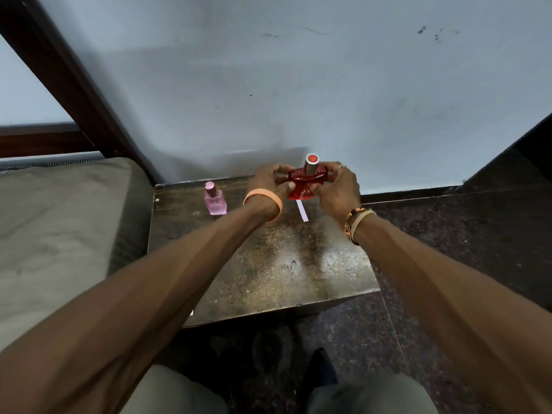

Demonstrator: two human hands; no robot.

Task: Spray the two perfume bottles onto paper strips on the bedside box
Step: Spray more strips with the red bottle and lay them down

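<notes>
Holding the red perfume bottle (pixel 304 183) above the far part of the bedside box (pixel 268 264), left hand (pixel 270 182) and right hand (pixel 337 189) both curl fingers round its wide body from either side, silver cap with red top upright between them. Pink perfume bottle (pixel 214 200) stands capped on the box, left of the hands, well apart. One white paper strip (pixel 302 210) lies flat on the box just under the red bottle; mattress (pixel 59 219) at left.

The left wrist wears a peach rubber wristband (pixel 263 193). The right wears an orange-and-black patterned bracelet (pixel 348 228) beside a cream band (pixel 363 217) (plus a silver finger ring (pixel 342 166)).
</notes>
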